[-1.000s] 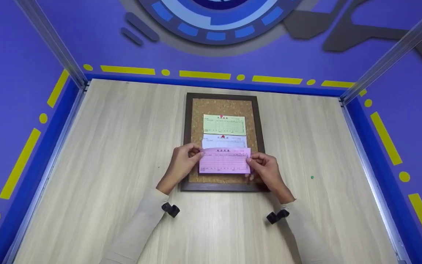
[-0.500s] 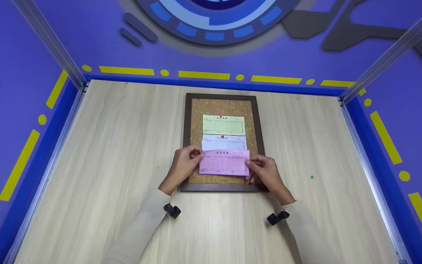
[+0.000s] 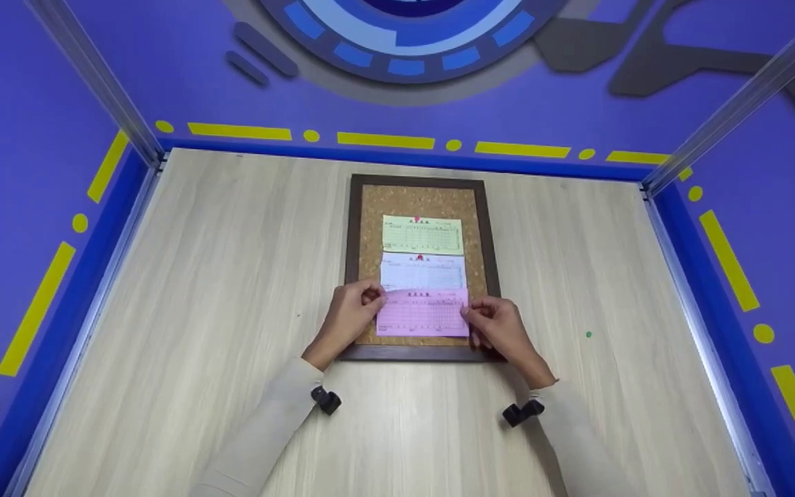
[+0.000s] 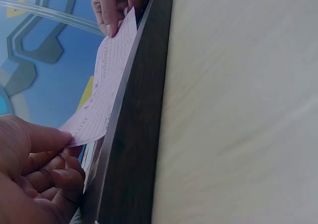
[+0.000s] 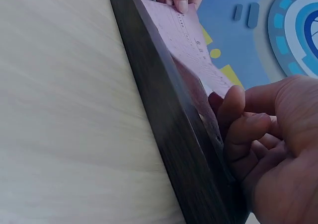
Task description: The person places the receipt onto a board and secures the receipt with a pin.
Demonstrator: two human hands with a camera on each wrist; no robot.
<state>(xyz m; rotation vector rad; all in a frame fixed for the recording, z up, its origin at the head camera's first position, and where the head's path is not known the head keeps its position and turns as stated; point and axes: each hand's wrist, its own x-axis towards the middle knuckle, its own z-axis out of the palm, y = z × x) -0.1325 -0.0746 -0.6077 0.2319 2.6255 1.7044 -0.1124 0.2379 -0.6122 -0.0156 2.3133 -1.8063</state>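
A pink printed form slip (image 3: 421, 315) lies across the lower part of a framed cork board (image 3: 417, 200). My left hand (image 3: 352, 308) pinches its left edge near the top corner, and my right hand (image 3: 502, 324) pinches the right edge. Above it, a white slip (image 3: 422, 273) is held by a red pushpin (image 3: 420, 257), and a green slip (image 3: 422, 236) by a pink pushpin (image 3: 417, 219). The pink slip overlaps the white one's bottom edge. In the right wrist view, a small dark red thing (image 5: 215, 100) shows at my right fingers; its kind is unclear.
The board's dark wooden frame (image 3: 415, 353) forms a raised edge around the cork. On the pale wooden table (image 3: 232, 276) a small green object (image 3: 589, 335) lies right of the board. Blue-purple walls enclose the table at the back and sides.
Both hands have drawn the pink slip a little down the board, toward me, so more of the white slip shows. The pinned slips stay where they were.
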